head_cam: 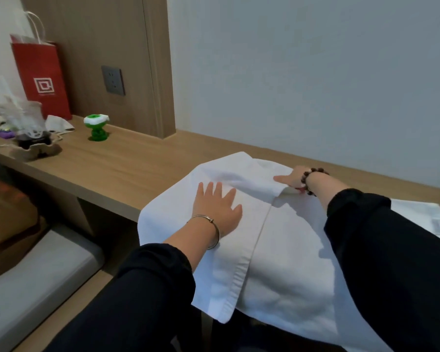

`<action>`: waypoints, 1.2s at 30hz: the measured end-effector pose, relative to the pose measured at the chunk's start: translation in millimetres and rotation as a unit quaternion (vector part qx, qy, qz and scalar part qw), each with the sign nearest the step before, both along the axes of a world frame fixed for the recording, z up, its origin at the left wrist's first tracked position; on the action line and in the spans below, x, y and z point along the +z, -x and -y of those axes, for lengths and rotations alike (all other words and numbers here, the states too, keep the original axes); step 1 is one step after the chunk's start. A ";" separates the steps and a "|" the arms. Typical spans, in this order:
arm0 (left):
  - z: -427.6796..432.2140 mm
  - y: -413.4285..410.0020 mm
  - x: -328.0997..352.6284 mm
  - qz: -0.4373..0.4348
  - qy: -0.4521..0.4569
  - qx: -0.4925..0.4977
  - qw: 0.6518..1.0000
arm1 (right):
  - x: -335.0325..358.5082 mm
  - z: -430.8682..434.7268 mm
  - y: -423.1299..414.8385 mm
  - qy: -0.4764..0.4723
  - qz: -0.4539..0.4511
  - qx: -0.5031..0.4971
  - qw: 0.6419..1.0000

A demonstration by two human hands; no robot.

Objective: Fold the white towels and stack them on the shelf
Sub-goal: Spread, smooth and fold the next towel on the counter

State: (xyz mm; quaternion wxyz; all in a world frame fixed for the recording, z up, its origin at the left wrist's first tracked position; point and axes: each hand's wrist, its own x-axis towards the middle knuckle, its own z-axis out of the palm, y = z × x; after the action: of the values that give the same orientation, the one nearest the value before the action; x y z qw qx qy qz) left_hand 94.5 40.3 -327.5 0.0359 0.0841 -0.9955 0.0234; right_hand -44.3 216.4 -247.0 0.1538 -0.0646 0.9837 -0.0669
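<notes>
A large white towel (285, 252) lies spread over the wooden shelf (127, 168), its near part hanging over the front edge. My left hand (215, 205) lies flat on the towel's left half, fingers spread. At the towel's far side my right hand (291, 179) pinches a folded-over edge, thumb on top and fingers tucked under the cloth. A second white towel (422, 219), folded, shows at the right behind my right sleeve.
On the shelf's left end stand a red paper bag (42, 77), a green and white figurine (97, 127), a clear plastic cup (28, 118) and some clutter. A wall socket (113, 80) sits on the wood panel. A grey cushioned seat (36, 273) lies below left.
</notes>
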 end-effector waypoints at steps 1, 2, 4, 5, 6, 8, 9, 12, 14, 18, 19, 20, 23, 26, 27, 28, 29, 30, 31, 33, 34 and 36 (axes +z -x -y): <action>-0.2 0.1 -0.5 -0.002 0.000 -0.002 1.000 | 1.5 1.6 4.0 -0.051 0.024 0.029 0.998; -0.1 0.1 -0.5 -0.003 -0.005 -0.003 1.000 | 3.3 3.1 8.3 -0.087 0.044 0.040 0.994; 0.3 -0.3 0.3 -0.003 -0.019 -0.011 1.000 | 7.3 2.9 17.9 -0.134 0.067 0.041 0.988; 0.3 -0.7 1.0 -0.003 -0.025 -0.019 1.000 | 8.3 1.6 22.9 -0.135 0.055 0.040 0.988; 0.2 -1.3 1.5 -0.004 -0.029 -0.031 0.999 | 9.4 1.8 27.5 -0.116 0.022 0.033 0.992; 0.0 -2.2 2.2 -0.004 -0.042 -0.062 0.997 | 9.3 3.6 37.5 0.004 -0.112 -0.021 0.994; 0.1 -2.4 2.2 -0.002 -0.050 -0.073 0.996 | 8.7 5.4 42.1 0.047 -0.193 -0.053 0.979; 1.7 -1.9 2.3 0.010 -0.057 -0.083 0.995 | 4.5 15.8 52.2 0.018 -0.287 -0.085 0.954; 2.9 -1.3 1.7 0.018 -0.053 -0.080 0.995 | -7.0 27.3 52.6 -0.032 -0.277 -0.064 0.958; 3.7 1.3 0.1 0.028 -0.048 -0.082 0.995 | -13.9 50.7 47.8 0.003 -0.356 0.020 0.934; 3.8 2.2 -0.5 0.029 -0.049 -0.082 0.995 | -15.2 54.0 44.5 0.030 -0.351 0.043 0.935; 4.4 2.7 -1.0 0.029 -0.051 -0.082 0.995 | -19.4 55.0 40.8 0.051 -0.325 0.068 0.942; 5.5 1.5 -1.3 0.030 -0.056 -0.079 0.995 | -54.0 41.0 24.3 0.005 -0.193 0.123 0.974; 5.3 2.6 2.2 0.001 -0.107 -0.091 0.990 | -77.3 28.8 22.0 0.026 -0.126 0.099 0.987; 6.5 5.4 6.4 -0.039 -0.138 -0.094 0.985 | -78.5 29.2 23.9 0.025 -0.131 0.097 0.986; 9.4 11.0 12.5 -0.088 -0.166 -0.091 0.978 | -78.8 30.5 25.4 0.022 -0.134 0.094 0.986; 14.7 20.0 19.7 -0.131 -0.183 -0.075 0.971 | -78.8 31.7 26.5 0.021 -0.134 0.092 0.986; 21.9 30.9 26.9 -0.164 -0.182 -0.050 0.968 | -79.4 32.1 26.6 0.022 -0.134 0.091 0.987; 30.2 43.2 33.9 -0.186 -0.170 -0.020 0.968 | -80.3 31.8 26.6 0.024 -0.135 0.091 0.986; 46.6 67.3 44.6 -0.165 -0.144 0.055 0.974 | -81.7 30.9 26.6 0.020 -0.136 0.095 0.986; 53.7 78.4 47.1 -0.124 -0.144 0.095 0.977 | -81.1 30.5 27.3 0.019 -0.136 0.097 0.986; 63.3 96.6 46.9 -0.054 -0.182 0.164 0.968 | -80.7 30.8 28.7 0.018 -0.136 0.101 0.985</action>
State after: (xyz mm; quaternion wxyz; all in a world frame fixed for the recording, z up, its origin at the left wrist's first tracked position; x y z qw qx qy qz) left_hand -2.1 -23.0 -280.6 0.0693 0.2526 -0.9522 -0.1571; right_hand -73.0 185.5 -327.7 0.0235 -0.1752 0.9825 -0.0589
